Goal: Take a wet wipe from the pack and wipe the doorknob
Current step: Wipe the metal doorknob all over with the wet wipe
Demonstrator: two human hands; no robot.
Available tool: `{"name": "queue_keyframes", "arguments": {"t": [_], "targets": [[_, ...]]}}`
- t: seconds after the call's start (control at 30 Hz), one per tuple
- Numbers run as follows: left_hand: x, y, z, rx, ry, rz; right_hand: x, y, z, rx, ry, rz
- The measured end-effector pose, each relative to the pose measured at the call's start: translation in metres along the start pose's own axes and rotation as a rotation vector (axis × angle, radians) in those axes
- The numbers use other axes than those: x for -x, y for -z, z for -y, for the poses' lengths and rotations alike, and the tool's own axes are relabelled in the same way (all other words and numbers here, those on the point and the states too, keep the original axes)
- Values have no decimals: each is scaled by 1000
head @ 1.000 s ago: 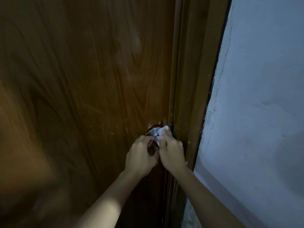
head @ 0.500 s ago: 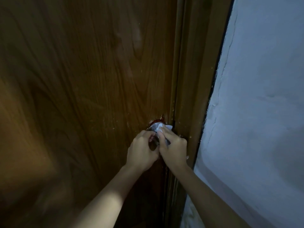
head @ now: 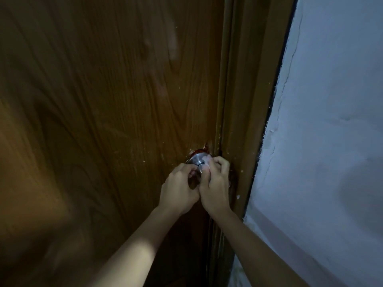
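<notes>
no readable text, labels or signs

Wooden door (head: 99, 112): brown, pronounced curved grain, fills left and centre of view; pale scuffs and flecks near lock-side edge. Reddish-brown patch (head: 200, 151) on door face close to that edge (chipped finish or plate, cannot tell). Door frame (head: 246, 121): brown moulded strip, runs top to bottom along door's right edge. Wall (head: 331, 141): pale blue-white plaster right of frame, cracked along frame joint.
</notes>
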State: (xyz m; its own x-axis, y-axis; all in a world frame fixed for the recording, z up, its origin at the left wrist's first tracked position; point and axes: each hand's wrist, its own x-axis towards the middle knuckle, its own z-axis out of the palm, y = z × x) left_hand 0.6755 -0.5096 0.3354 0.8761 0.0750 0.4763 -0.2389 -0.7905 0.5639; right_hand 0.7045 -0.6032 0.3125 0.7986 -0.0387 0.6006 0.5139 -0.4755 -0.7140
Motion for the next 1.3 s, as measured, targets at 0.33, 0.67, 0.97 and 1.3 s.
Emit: {"name": "queue_keyframes", "arguments": {"t": [0.33,0.67,0.97,1.3], "targets": [[-2,3,3,52,-49,19,7,7,4,-135,-230,68],[3,-1,1,77,-32,-3,-10,26,10,-908,-854,276],[8,7,4,84,-17,55,-1,30,12,-1378,-989,341],[30,0,19,117,51,-190,28,16,10,-1097,-961,499]]}}
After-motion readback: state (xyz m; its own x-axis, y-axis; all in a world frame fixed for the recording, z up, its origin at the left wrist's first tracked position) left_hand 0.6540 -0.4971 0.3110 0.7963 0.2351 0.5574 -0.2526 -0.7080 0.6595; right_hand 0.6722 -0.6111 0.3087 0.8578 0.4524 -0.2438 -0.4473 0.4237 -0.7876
